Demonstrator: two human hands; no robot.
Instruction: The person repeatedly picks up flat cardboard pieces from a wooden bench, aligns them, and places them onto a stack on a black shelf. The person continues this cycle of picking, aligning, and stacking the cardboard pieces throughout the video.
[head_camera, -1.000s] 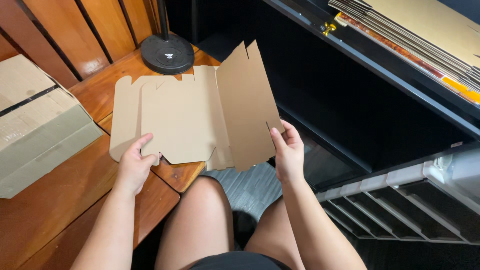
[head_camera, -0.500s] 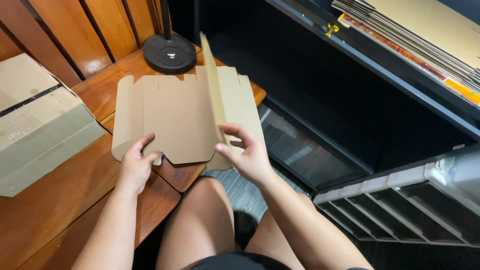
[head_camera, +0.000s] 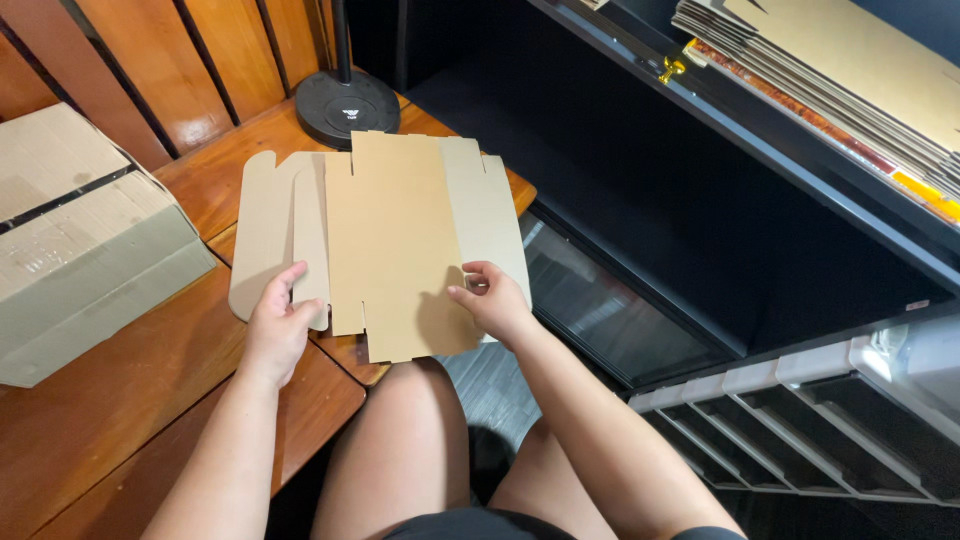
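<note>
A flat brown cardboard box blank (head_camera: 385, 225) lies on the corner of a wooden table (head_camera: 120, 420), with its right panel folded over onto the middle. My left hand (head_camera: 275, 325) pinches the blank's lower left edge, thumb on top. My right hand (head_camera: 492, 300) presses down on the folded panel near its lower right edge, fingers curled at a cut-out. Both hands touch the cardboard; my bare knees are below the table edge.
A closed taped cardboard box (head_camera: 85, 240) sits at the left on the table. A black round lamp base (head_camera: 345, 105) stands behind the blank. Stacked flat cardboard sheets (head_camera: 850, 70) lie on a dark shelf at the upper right. Grey plastic drawers (head_camera: 830, 420) are at the lower right.
My right hand swung the blank's right panel up and over to the left; it now lies flat on the middle. My left hand stayed on the lower left edge.
</note>
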